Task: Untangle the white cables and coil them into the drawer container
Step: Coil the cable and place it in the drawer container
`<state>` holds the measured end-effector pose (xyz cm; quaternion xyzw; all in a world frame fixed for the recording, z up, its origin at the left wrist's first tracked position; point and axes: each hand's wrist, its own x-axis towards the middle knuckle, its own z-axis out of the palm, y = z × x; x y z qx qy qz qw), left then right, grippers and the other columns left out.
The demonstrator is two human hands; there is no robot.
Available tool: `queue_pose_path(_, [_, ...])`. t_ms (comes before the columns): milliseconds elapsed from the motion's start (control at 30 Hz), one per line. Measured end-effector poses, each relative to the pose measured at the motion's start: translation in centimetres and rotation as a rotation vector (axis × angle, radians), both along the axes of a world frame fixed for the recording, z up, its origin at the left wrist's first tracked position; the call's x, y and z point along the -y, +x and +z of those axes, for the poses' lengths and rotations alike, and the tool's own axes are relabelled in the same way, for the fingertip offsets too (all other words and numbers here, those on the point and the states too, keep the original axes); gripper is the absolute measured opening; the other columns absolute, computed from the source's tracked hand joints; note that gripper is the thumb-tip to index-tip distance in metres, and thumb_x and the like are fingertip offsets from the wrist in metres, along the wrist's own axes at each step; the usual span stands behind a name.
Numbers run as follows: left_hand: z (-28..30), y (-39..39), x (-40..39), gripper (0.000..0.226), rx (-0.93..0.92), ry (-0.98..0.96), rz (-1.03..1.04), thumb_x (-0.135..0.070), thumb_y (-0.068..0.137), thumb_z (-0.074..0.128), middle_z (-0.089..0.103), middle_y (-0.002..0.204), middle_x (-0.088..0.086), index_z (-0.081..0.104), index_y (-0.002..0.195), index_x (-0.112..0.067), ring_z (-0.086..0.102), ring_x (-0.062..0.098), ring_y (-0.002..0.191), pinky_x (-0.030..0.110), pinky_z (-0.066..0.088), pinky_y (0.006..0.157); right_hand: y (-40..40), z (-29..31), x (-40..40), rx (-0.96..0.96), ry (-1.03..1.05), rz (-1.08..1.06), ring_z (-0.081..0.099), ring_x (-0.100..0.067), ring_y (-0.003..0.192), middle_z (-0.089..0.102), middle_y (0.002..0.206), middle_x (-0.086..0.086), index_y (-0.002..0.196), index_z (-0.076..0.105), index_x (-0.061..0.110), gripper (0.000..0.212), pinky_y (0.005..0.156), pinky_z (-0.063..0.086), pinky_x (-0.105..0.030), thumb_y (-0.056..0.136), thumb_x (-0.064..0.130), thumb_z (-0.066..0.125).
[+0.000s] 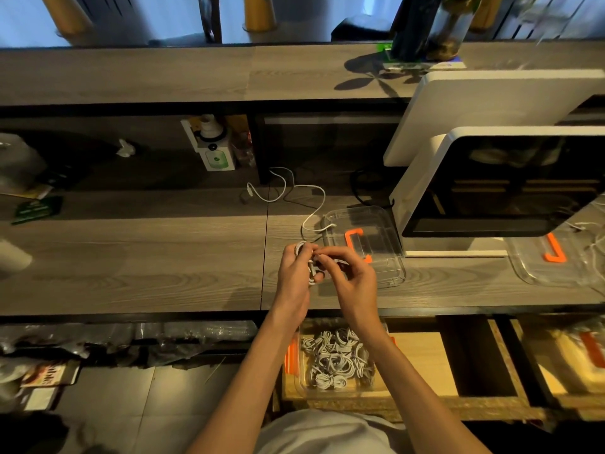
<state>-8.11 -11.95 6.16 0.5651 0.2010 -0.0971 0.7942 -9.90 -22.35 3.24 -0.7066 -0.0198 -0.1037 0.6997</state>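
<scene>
Above the worktop [163,257], the left hand [294,273] and right hand [352,276] pinch a half-wound white cable [311,267], its loose tail trailing away from the fingers [327,257], while the drawer container [334,358] of coils lies directly below, toward the person.

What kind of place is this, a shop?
Probably a shop or café counter. A white screen on a stand like a till sits on a long wooden counter, and a drawer container of coiled white cables is below it.
</scene>
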Motion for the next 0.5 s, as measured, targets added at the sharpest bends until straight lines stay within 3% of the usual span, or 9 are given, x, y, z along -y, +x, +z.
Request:
queue_pose_path(200, [0.1,0.0,-0.6,0.030,0.022,-0.030,-0.081,-0.026,0.107,0.047,0.062,0.099,0.009,0.060,0.117,-0.001,0.059,0.012,0.078,0.021,0.042,0.054,-0.2,0.1,0.7,-0.043,0.119,0.048,0.070,-0.021,0.108,0.075,0.110,-0.005,0.113,0.069,0.004,0.016,0.091,0.056,-0.029,0.099,0.003,0.061])
queue_pose_path(300, [0.0,0.0,-1.3,0.034,0.011,-0.139,-0.126,-0.025,0.106,0.047,0.062,0.094,0.011,0.059,0.122,0.003,0.055,0.011,0.068,0.017,0.037,0.043,-0.2,0.0,1.3,-0.096,0.143,0.055,0.069,-0.018,0.104,0.074,0.107,-0.004,0.113,0.070,0.003,0.016,0.089,0.055,-0.027,0.100,0.007,0.061])
queue_pose_path(500, [0.0,0.1,-1.2,0.031,-0.032,-0.194,-0.169,-0.021,0.108,0.042,0.059,0.086,0.009,0.057,0.120,0.003,0.050,0.012,0.060,0.016,0.032,0.038,0.0,-0.2,1.6,-0.134,0.130,0.126,0.068,-0.025,0.112,0.074,0.115,-0.005,0.111,0.072,0.008,0.016,0.098,0.056,-0.042,0.098,0.006,0.063])
